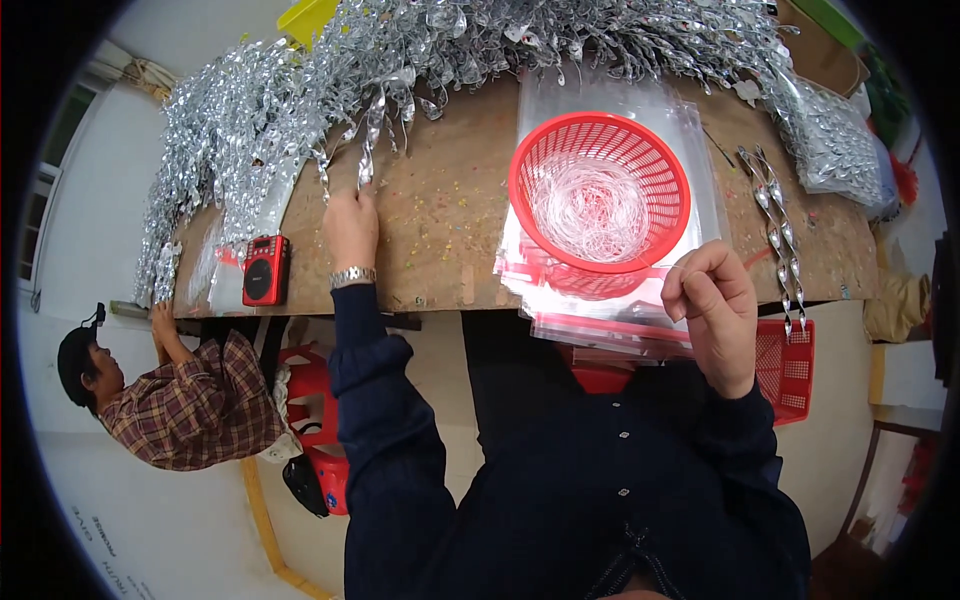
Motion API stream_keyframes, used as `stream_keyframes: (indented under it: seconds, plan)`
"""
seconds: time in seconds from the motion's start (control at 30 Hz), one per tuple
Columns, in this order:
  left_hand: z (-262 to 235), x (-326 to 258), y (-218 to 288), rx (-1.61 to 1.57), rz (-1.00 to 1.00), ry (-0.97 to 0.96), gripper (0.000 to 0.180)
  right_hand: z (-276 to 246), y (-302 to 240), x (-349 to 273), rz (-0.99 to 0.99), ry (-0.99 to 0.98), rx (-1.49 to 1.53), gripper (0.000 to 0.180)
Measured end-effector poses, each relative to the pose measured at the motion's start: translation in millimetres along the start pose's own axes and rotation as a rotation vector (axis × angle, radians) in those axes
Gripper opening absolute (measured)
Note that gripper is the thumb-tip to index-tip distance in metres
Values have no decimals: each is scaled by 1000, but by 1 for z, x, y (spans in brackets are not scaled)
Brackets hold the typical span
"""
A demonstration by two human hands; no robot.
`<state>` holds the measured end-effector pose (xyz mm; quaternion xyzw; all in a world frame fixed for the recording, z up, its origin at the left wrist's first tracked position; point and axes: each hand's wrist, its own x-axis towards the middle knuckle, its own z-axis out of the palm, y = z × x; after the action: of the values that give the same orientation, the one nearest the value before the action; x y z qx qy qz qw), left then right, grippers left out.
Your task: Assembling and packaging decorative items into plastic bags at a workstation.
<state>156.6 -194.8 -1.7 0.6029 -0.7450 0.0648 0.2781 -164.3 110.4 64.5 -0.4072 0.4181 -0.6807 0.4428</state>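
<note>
My left hand (352, 228), a metal watch at its wrist, is closed on the lower end of a twisted silver foil strip (373, 135) that comes out of a large silver heap (440, 45). At the right, my right hand (716, 305) has thumb and fingers pinched together near the table's front edge; what they hold, if anything, is too fine to make out. Just left of it stands a round red plastic basket (520, 205) with a coil of thin clear thread (592, 208) inside. Beneath the basket lies a stack of clear plastic bags (710, 180) with pink-red edges.
A small red radio (265, 270) stands at the table's left. Two twisted silver strips (778, 215) hang over the front edge at right, above a red crate (792, 375). A co-worker in a plaid shirt (195, 410) sits at far left, by a red stool (310, 395).
</note>
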Motion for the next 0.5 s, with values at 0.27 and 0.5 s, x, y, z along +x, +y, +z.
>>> stream_keyframes:
  seconds: [0.27,0.5]
  plan:
    - [-62,-72,29,-242,-240,-309,33,-5,2,-1,19,-14,22,7]
    - [-74,-101,42,-160,-129,-300,28,-1,4,-3,44,-9,-17,7]
